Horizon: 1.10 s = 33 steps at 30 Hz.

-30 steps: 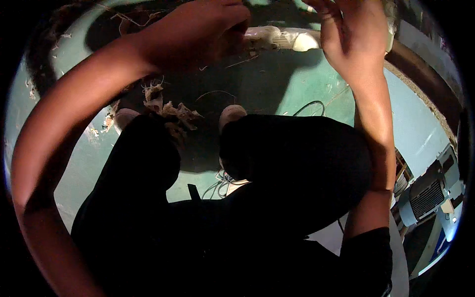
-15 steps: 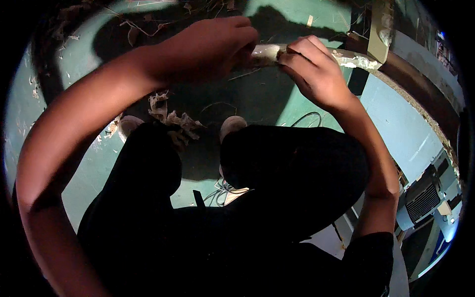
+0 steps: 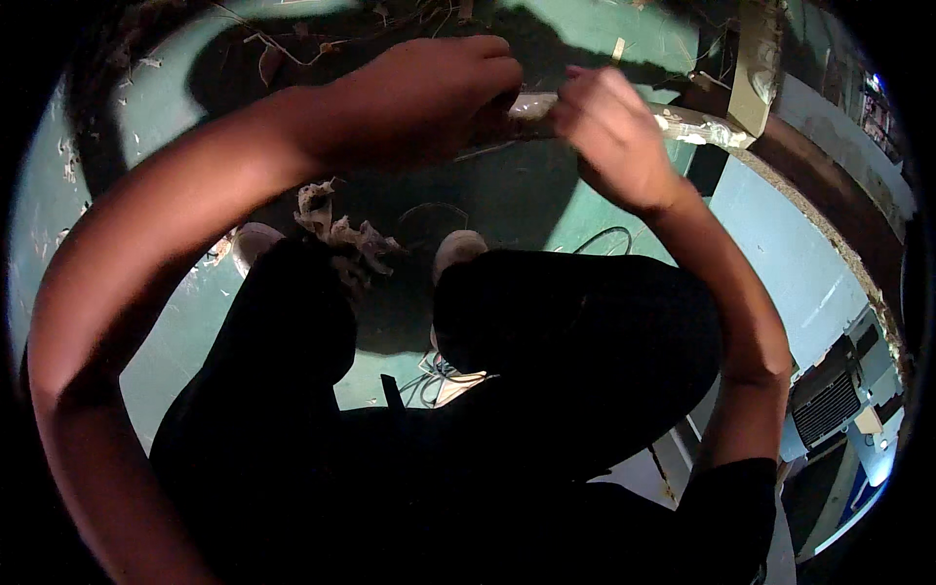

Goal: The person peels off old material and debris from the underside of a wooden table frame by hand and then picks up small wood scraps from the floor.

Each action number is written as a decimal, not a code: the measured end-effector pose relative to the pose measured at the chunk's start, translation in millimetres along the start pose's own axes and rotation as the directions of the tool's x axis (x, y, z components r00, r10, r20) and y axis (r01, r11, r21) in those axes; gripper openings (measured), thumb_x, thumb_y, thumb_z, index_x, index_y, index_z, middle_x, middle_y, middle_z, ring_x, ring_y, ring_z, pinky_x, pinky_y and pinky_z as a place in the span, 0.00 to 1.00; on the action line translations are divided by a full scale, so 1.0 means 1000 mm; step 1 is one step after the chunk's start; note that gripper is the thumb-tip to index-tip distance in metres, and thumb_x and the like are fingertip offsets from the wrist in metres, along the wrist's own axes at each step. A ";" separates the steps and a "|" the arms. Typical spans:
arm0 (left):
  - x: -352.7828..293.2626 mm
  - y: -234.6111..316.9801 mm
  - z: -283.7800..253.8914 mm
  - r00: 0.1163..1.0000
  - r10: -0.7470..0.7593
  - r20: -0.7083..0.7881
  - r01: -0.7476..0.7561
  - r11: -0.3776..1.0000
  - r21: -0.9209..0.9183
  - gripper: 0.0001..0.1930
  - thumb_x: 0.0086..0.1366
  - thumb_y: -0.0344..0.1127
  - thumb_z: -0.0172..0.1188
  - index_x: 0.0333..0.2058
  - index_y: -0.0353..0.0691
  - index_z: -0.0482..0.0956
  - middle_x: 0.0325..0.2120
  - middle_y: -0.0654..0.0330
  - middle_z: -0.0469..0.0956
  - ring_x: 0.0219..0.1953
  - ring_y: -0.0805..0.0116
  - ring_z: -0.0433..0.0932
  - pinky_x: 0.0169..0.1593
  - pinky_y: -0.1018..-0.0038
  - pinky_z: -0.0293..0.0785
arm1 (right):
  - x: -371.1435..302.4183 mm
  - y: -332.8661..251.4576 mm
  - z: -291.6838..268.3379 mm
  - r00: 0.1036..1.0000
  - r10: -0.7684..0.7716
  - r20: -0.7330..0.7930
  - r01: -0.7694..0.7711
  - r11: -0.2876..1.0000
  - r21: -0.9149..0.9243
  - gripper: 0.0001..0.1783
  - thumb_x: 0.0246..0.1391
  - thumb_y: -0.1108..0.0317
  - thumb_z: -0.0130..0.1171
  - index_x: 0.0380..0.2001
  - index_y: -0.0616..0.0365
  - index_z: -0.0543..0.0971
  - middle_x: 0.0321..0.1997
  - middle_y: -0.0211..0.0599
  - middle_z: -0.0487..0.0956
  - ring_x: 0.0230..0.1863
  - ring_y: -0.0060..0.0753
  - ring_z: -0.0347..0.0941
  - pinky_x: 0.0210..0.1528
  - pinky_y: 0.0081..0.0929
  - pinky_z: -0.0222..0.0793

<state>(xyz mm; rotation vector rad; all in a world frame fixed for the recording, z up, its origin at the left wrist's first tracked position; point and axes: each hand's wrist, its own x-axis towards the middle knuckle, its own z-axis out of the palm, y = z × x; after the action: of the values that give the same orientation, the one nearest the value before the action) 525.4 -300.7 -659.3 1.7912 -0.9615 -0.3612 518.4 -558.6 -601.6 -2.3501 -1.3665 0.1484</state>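
A pale bar (image 3: 531,105) with a shiny, uneven covering runs across the top middle and joins an upright post on the right. My left hand (image 3: 444,93) is closed around the bar's left part, its fingertips hidden behind the back of the hand. Just right of it, my right hand (image 3: 612,136) is curled at the bar, blurred by motion. Whatever its fingers pinch is too smeared to name. A short shiny stretch of the bar shows between the two hands.
Crumpled pale scraps (image 3: 341,229) lie on the green floor (image 3: 175,341) by my shoes. A dark cable (image 3: 609,232) loops near my right knee. The upright post (image 3: 756,73) stands right of the hands; light blue panels (image 3: 780,253) lie farther right.
My right hand has shifted slightly upward at the bar and is now blurred, its fingers more curled. My left hand has moved slightly right, and less of the bar shows between the hands.
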 end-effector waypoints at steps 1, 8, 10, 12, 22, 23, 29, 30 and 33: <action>-0.001 0.000 0.001 1.000 0.020 -0.009 -0.020 1.000 0.009 0.07 0.64 0.28 0.61 0.36 0.36 0.71 0.34 0.51 0.70 0.35 0.48 0.75 0.37 0.57 0.73 | 0.010 0.002 -0.002 0.999 -0.018 -0.039 0.018 1.000 -0.002 0.13 0.45 0.81 0.63 0.36 0.59 0.81 0.41 0.41 0.78 0.43 0.46 0.77 0.51 0.44 0.77; -0.005 0.004 -0.001 0.997 -0.079 0.017 0.079 0.997 0.007 0.07 0.64 0.27 0.61 0.38 0.37 0.73 0.35 0.51 0.72 0.37 0.48 0.77 0.38 0.58 0.74 | 0.041 0.003 -0.023 0.940 0.325 -0.106 -0.318 0.945 0.075 0.11 0.47 0.78 0.60 0.36 0.61 0.79 0.45 0.44 0.76 0.47 0.49 0.74 0.48 0.39 0.73; -0.006 0.003 0.000 0.998 -0.062 0.006 0.062 0.998 -0.004 0.07 0.64 0.27 0.62 0.38 0.37 0.73 0.35 0.51 0.72 0.37 0.48 0.77 0.38 0.57 0.74 | 0.030 0.001 -0.030 0.958 0.285 -0.026 -0.285 0.958 -0.024 0.14 0.46 0.81 0.62 0.39 0.60 0.80 0.50 0.42 0.77 0.50 0.49 0.76 0.49 0.38 0.75; -0.004 0.003 0.001 0.998 -0.062 0.015 0.062 0.998 -0.004 0.08 0.63 0.29 0.63 0.38 0.37 0.73 0.35 0.51 0.72 0.37 0.47 0.76 0.38 0.57 0.74 | 0.025 -0.007 -0.030 0.969 0.246 0.019 -0.246 0.969 -0.023 0.14 0.45 0.81 0.61 0.39 0.59 0.80 0.51 0.42 0.77 0.50 0.49 0.76 0.49 0.39 0.75; 0.005 0.008 -0.011 0.978 -0.179 0.111 0.180 0.984 0.000 0.11 0.64 0.38 0.65 0.38 0.36 0.79 0.38 0.49 0.76 0.42 0.46 0.78 0.44 0.55 0.75 | 0.023 -0.024 -0.006 0.956 0.205 0.211 -0.207 0.978 -0.010 0.28 0.43 0.68 0.72 0.50 0.57 0.78 0.52 0.43 0.75 0.53 0.50 0.74 0.52 0.40 0.75; 0.004 0.005 -0.011 0.979 -0.173 0.106 0.174 0.985 -0.003 0.11 0.64 0.38 0.65 0.38 0.36 0.79 0.38 0.49 0.76 0.42 0.46 0.78 0.44 0.55 0.74 | 0.023 -0.023 -0.002 0.959 0.212 0.187 -0.216 0.976 0.003 0.27 0.44 0.66 0.72 0.50 0.57 0.78 0.50 0.42 0.76 0.51 0.49 0.74 0.51 0.40 0.75; 0.000 -0.001 -0.006 0.970 -0.197 0.142 0.213 0.971 -0.112 0.10 0.65 0.39 0.61 0.38 0.38 0.79 0.37 0.48 0.76 0.43 0.45 0.78 0.45 0.54 0.75 | 0.028 -0.026 -0.002 0.950 0.238 0.201 -0.244 0.970 0.006 0.18 0.46 0.65 0.67 0.42 0.57 0.81 0.43 0.43 0.77 0.48 0.50 0.75 0.47 0.41 0.76; -0.002 0.000 -0.011 0.961 -0.211 0.181 0.241 0.956 -0.165 0.10 0.65 0.39 0.61 0.38 0.38 0.79 0.37 0.48 0.76 0.43 0.45 0.78 0.46 0.54 0.75 | 0.028 -0.022 -0.001 0.955 0.212 0.208 -0.216 0.976 -0.003 0.17 0.45 0.66 0.66 0.41 0.57 0.81 0.43 0.43 0.78 0.47 0.50 0.75 0.47 0.41 0.76; -0.002 -0.008 -0.002 0.980 -0.167 0.109 0.181 0.974 -0.134 0.11 0.65 0.41 0.61 0.37 0.38 0.79 0.38 0.48 0.76 0.44 0.44 0.78 0.46 0.55 0.76 | 0.032 -0.034 -0.003 0.926 0.287 0.246 -0.275 0.958 -0.083 0.17 0.42 0.68 0.64 0.39 0.56 0.82 0.44 0.42 0.76 0.48 0.49 0.75 0.48 0.49 0.74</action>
<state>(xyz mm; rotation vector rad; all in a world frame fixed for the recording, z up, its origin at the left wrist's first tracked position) 528.6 -296.8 -665.6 1.7426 -0.8256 -0.6182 508.2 -518.2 -581.2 -2.6297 -1.1402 0.5267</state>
